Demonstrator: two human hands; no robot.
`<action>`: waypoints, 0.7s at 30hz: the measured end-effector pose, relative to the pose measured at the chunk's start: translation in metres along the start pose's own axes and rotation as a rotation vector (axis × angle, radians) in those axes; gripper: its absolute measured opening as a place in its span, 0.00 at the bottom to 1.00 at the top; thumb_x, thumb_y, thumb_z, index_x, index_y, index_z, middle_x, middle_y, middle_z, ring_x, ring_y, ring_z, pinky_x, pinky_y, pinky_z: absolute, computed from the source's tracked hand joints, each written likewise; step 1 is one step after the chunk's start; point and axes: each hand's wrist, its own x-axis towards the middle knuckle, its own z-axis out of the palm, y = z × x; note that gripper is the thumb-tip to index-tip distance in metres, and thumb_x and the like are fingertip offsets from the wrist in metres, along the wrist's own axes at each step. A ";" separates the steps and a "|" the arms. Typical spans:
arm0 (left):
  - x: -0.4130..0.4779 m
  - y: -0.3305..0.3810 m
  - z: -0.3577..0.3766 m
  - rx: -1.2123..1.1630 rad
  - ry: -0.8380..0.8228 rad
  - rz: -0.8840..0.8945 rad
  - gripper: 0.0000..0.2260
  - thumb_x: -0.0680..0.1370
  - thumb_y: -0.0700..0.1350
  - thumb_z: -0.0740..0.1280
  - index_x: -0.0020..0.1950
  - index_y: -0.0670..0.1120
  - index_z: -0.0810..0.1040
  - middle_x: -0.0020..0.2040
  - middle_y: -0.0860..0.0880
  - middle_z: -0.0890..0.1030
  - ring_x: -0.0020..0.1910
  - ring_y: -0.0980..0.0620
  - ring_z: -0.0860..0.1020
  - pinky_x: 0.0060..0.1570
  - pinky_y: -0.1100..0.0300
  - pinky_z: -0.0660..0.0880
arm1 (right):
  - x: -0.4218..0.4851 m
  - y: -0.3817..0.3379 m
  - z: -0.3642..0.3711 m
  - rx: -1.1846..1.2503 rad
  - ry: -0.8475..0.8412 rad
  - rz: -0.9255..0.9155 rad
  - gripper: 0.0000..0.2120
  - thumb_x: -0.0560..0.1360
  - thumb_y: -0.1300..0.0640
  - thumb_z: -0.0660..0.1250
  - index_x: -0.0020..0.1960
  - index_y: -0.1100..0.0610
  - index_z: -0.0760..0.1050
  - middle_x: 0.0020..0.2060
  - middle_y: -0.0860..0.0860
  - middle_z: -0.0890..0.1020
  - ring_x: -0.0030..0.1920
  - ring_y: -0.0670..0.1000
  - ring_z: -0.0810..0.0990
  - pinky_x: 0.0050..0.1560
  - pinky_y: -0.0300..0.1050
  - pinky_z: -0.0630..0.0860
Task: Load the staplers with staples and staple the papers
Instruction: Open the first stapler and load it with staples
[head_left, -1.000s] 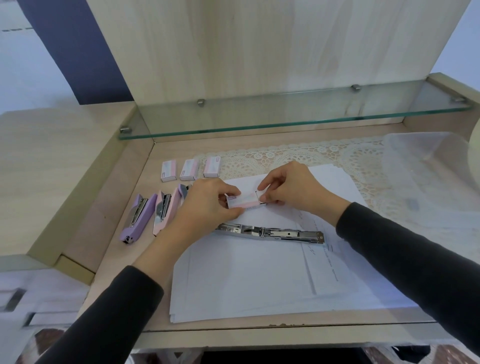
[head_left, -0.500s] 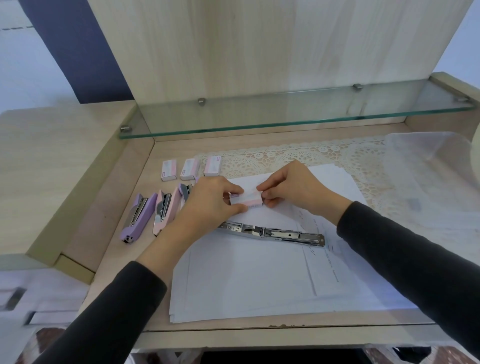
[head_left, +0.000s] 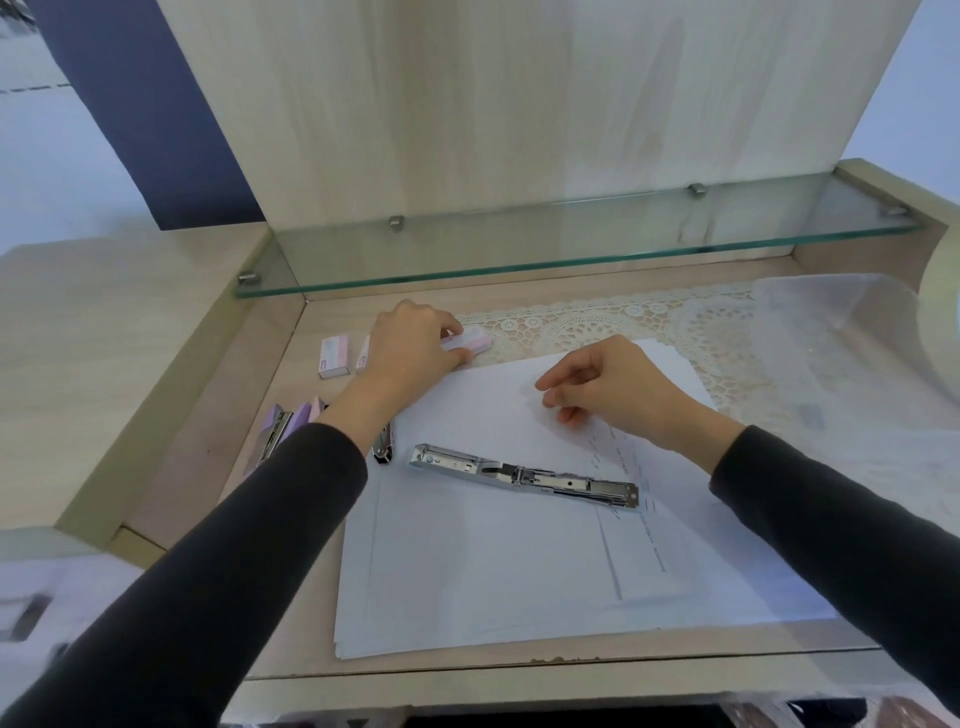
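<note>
Staplers of purple and pink plastic (head_left: 300, 419) lie side by side on the light wooden desk (head_left: 208, 457), to the left of the left hand's grip and closer to the person. Behind the desk, a dark blue wall strip (head_left: 156, 130) stands left of a tall pale wooden back board (head_left: 467, 104). A clear glass shelf (head_left: 519, 249) sticks out above the grip.

A small pink-and-white cardboard staple box (head_left: 332, 356) sits just left of the left hand (head_left: 410, 348). A second one like it is half hidden by that hand. The left hand's fingers and thumb are curled round a third pink-and-white staple box (head_left: 470, 340), at the edge of a white lace mat (head_left: 597, 322). I cannot see inside any box.

Closer than that grip, a long shiny silver metal stapler (head_left: 524, 475) lies opened flat on a stack of white papers (head_left: 493, 566). The right hand (head_left: 618, 389) is over the papers, right of the gripped box. Its fingers are bent, with thumb and first finger close together. I cannot tell if they pinch anything.

Far right, a see-through plastic bag (head_left: 841, 353) lies on the desk.
</note>
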 end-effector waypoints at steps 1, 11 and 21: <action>0.001 0.000 0.002 0.031 -0.008 0.002 0.18 0.72 0.56 0.68 0.58 0.49 0.78 0.54 0.48 0.81 0.56 0.47 0.72 0.52 0.55 0.67 | -0.002 0.001 -0.002 -0.014 0.000 -0.004 0.04 0.70 0.68 0.68 0.43 0.62 0.80 0.18 0.43 0.77 0.21 0.39 0.75 0.25 0.26 0.69; -0.058 0.009 -0.038 -0.409 -0.088 0.049 0.15 0.71 0.59 0.66 0.47 0.50 0.83 0.44 0.57 0.79 0.43 0.59 0.75 0.43 0.62 0.69 | -0.045 0.005 -0.022 -0.356 -0.091 -0.112 0.09 0.63 0.48 0.76 0.40 0.49 0.81 0.37 0.45 0.82 0.32 0.38 0.75 0.35 0.28 0.70; -0.111 0.000 -0.049 -0.306 -0.253 0.085 0.07 0.69 0.43 0.74 0.46 0.49 0.80 0.45 0.54 0.79 0.45 0.57 0.74 0.48 0.66 0.69 | -0.076 0.015 -0.016 -0.541 -0.067 -0.174 0.04 0.68 0.57 0.72 0.41 0.51 0.78 0.35 0.44 0.77 0.34 0.43 0.72 0.40 0.39 0.71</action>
